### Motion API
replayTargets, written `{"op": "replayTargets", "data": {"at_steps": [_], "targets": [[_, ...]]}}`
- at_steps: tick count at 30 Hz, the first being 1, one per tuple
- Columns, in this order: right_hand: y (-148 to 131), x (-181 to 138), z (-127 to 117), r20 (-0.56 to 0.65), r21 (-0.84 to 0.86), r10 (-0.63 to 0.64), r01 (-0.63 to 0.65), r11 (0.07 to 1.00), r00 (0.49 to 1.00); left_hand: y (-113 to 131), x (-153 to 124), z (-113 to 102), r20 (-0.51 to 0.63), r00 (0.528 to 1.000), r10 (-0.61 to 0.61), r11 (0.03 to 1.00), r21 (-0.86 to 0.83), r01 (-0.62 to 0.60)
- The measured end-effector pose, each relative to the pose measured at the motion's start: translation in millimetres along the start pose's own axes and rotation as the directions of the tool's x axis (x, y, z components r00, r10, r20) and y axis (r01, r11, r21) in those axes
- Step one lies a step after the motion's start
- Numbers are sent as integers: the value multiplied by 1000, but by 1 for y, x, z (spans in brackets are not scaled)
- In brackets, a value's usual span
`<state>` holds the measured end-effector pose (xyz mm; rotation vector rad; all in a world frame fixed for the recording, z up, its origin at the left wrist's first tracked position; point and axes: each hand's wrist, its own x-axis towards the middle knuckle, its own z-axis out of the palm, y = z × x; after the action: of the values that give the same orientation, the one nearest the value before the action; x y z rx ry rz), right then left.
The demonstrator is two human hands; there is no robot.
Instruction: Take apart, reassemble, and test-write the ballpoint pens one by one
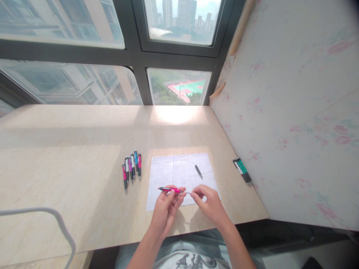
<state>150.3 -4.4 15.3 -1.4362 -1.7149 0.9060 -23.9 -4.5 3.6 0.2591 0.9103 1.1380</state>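
My left hand [167,205] is closed round a pink pen barrel [169,189], held level over the near edge of a white sheet of paper [179,175]. My right hand [209,200] pinches a thin refill [187,192] that sticks out of the barrel's right end. A small dark pen tip piece [198,172] lies loose on the paper, beyond my right hand.
Several coloured pens [131,169] lie in a row on the table [70,160] left of the paper. More pens with green and dark barrels [242,171] lie at the right edge by the flowered wall [294,112]. A window [179,22] runs behind. A white curved rail [61,228] is near left.
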Motion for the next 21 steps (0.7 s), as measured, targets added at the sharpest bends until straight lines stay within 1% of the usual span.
{"op": "replayTargets", "data": {"at_steps": [3,6,9,14,16,21], "targets": [[1,-2,0,12,-9,-15,15,1000,1000,-2,1,0,-18,1000,3,1000,-26,-3],[4,-4,0,-19,-48,-20,19,999,1000,-2,2,-3,-55,998,28,999,-41,-30],[9,-5,-2,-53,-50,7,-9,999,999,1,4,-7,-91,994,58,997,-50,-63],[17,-6,-4,-88,-25,52,-54,998,995,0,5,-13,-97,994,55,996,-64,-62],[21,-6,-4,-107,-9,88,-89,996,990,-1,5,-13,-99,994,50,996,-66,-57],[31,-8,-6,-121,55,233,-227,972,965,-1,3,-11,-111,993,35,996,-72,-43]]}}
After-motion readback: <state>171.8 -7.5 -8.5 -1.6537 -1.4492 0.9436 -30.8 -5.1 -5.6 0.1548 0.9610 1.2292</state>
